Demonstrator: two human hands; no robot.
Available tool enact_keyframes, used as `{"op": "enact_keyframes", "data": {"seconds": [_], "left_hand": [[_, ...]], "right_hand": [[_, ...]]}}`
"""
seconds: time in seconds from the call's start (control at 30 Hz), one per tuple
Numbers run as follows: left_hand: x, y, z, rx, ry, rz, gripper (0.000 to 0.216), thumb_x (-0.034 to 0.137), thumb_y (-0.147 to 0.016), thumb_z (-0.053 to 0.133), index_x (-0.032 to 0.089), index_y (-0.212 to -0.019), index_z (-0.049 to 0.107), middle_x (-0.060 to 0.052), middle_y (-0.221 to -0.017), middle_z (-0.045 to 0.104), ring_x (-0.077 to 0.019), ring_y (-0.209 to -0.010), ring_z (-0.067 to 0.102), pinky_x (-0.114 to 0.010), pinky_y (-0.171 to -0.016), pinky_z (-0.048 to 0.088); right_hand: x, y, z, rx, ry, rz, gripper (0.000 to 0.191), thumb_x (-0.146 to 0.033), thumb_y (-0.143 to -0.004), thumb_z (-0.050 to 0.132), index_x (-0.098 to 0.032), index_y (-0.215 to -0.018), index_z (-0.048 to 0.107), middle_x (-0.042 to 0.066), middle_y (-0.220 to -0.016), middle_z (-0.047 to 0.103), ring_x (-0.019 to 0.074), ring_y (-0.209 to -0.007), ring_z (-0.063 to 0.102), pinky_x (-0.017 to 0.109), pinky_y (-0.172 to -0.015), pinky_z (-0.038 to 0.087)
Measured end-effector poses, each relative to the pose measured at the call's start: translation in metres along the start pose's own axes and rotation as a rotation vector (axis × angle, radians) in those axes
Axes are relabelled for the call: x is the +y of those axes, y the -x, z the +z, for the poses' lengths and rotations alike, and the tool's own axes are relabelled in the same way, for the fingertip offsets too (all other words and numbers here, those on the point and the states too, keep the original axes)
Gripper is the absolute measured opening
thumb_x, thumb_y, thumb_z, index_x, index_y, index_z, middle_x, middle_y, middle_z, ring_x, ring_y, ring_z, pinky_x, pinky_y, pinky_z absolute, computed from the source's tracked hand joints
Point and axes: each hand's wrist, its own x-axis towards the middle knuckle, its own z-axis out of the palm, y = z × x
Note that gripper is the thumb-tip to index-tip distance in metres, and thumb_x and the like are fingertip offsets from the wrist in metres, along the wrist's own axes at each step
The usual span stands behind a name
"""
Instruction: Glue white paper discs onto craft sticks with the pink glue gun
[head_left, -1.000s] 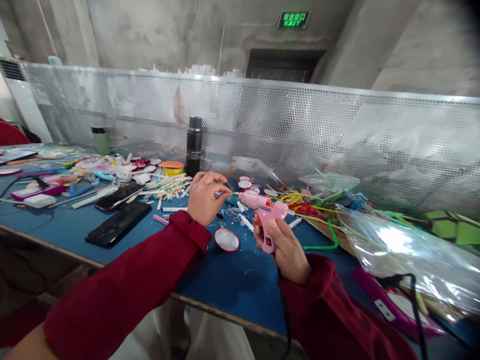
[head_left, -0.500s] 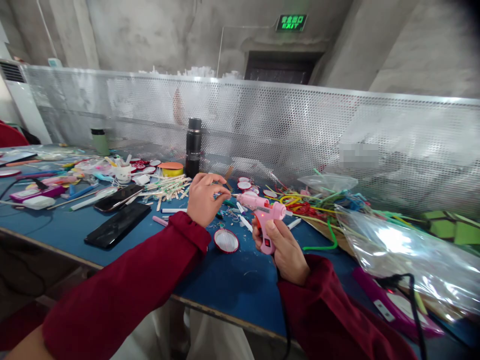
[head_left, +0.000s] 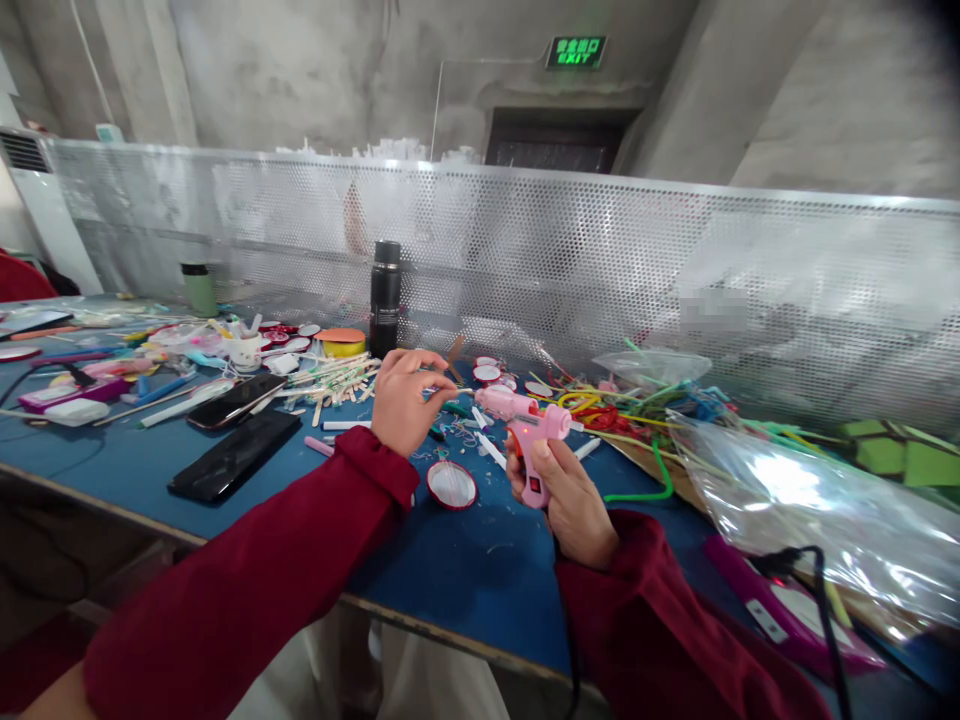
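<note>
My right hand [head_left: 576, 500] is wrapped round the handle of a pink hot glue gun [head_left: 532, 440], whose nozzle points left. In front of that nozzle, the thumb and forefinger of my left hand [head_left: 409, 400] are pinched together. Between these fingertips and the nozzle shows a small, thin, pale piece [head_left: 464, 390], too small to name. Below both hands a round white disc with a red rim [head_left: 451, 485] lies flat on the blue table [head_left: 465, 580].
Two dark phones [head_left: 234, 455] and a heap of craft sticks [head_left: 337, 378] lie left. A black bottle [head_left: 385, 300] stands at the back. Pipe cleaners [head_left: 600, 405], a clear plastic bag [head_left: 810, 500] and a purple power strip [head_left: 795, 610] are on the right.
The glue gun's nozzle and my left fingertips have drawn slightly apart, and the pale piece shows more clearly between them. Both grips are the same.
</note>
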Motion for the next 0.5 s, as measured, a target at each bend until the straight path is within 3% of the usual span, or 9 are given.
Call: {"op": "enact_keyframes", "data": {"seconds": [0.2, 0.5], "left_hand": [[-0.0011, -0.0008, -0.0002, 0.000, 0.005, 0.003, 0.007, 0.032, -0.076, 0.073, 0.026, -0.071, 0.074, 0.000, -0.100, 0.068, -0.0208, -0.101, 0.053, -0.043, -0.096, 0.042], [-0.0004, -0.0010, -0.0006, 0.000, 0.003, 0.000, 0.008, 0.032, -0.076, 0.073, 0.026, -0.071, 0.074, 0.000, -0.100, 0.068, -0.0209, -0.100, 0.052, -0.043, -0.095, 0.041]], "right_hand": [[0.0048, -0.0021, -0.0042, -0.003, 0.028, -0.035, 0.039, -0.057, -0.080, 0.062, -0.019, -0.090, 0.064, 0.004, -0.071, 0.060, 0.0139, -0.057, 0.053, 0.025, -0.044, 0.038], [0.0017, -0.0009, -0.0024, -0.002, 0.031, -0.019, 0.043, -0.059, -0.078, 0.062, -0.018, -0.090, 0.063, 0.002, -0.069, 0.058, 0.0123, -0.054, 0.050, 0.024, -0.045, 0.036]]}}
